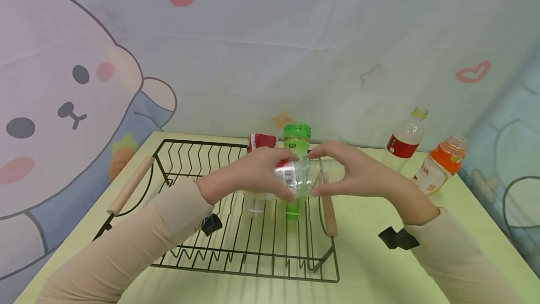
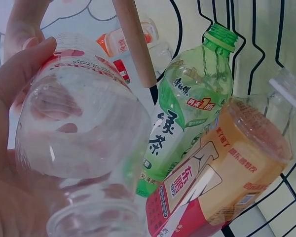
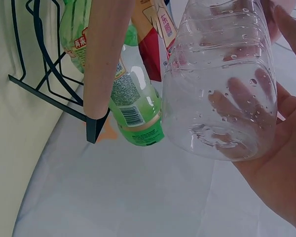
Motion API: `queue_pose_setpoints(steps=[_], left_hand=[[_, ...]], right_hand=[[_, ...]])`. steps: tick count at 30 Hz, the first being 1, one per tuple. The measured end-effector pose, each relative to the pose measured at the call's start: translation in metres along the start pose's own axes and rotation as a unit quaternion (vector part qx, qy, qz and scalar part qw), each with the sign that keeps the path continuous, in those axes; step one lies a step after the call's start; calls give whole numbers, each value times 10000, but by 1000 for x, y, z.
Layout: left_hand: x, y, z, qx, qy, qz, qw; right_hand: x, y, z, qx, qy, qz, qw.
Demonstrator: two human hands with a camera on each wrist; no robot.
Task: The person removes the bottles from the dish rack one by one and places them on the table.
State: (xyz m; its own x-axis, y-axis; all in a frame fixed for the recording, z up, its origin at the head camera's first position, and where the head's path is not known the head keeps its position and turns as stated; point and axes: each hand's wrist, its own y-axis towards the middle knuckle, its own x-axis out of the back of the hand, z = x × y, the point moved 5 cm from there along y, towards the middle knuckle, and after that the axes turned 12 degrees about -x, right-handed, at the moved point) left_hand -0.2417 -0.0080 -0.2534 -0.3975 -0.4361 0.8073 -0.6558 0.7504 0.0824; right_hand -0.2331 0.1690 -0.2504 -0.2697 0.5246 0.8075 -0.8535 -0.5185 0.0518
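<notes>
A clear plastic bottle (image 1: 310, 172) with a red and white label lies sideways in the air above the right part of a black wire rack (image 1: 337, 279). My left hand (image 1: 258, 172) grips its left part, fingers and thumb curled round it. Around its right end, the base, curls my right hand (image 1: 362, 171). Water drops cling inside the bottle (image 3: 222, 98) in the right wrist view. Behind it, a green tea bottle (image 1: 297, 135) and a bottle with a red and orange label (image 2: 212, 182) lean side by side in the rack, necks toward me.
Wooden handles (image 1: 131, 186) stand at both ends of the rack. Right of it on the pale table (image 1: 367, 266) are an uncapped bottle with a red label (image 1: 402, 147) and an uncapped orange-and-white bottle (image 1: 432, 172). A patterned cloth (image 1: 320, 60) hangs behind.
</notes>
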Motion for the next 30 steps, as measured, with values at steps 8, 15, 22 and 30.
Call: queue_pose_setpoints(steps=[8, 15, 22, 30], left_hand=[[-2, 0, 1, 33, -107, 51, 9999], [-2, 1, 2, 145, -172, 97, 9997], [-5, 3, 5, 372, -453, 250, 9980], [-7, 4, 4, 270, -679, 411, 9965]], right_hand=[[-4, 0, -1, -19, -56, 111, 9999], [-5, -2, 2, 89, -216, 91, 9997], [-9, -5, 7, 43, -598, 82, 9982], [-11, -8, 9, 67, -900, 53, 9959]])
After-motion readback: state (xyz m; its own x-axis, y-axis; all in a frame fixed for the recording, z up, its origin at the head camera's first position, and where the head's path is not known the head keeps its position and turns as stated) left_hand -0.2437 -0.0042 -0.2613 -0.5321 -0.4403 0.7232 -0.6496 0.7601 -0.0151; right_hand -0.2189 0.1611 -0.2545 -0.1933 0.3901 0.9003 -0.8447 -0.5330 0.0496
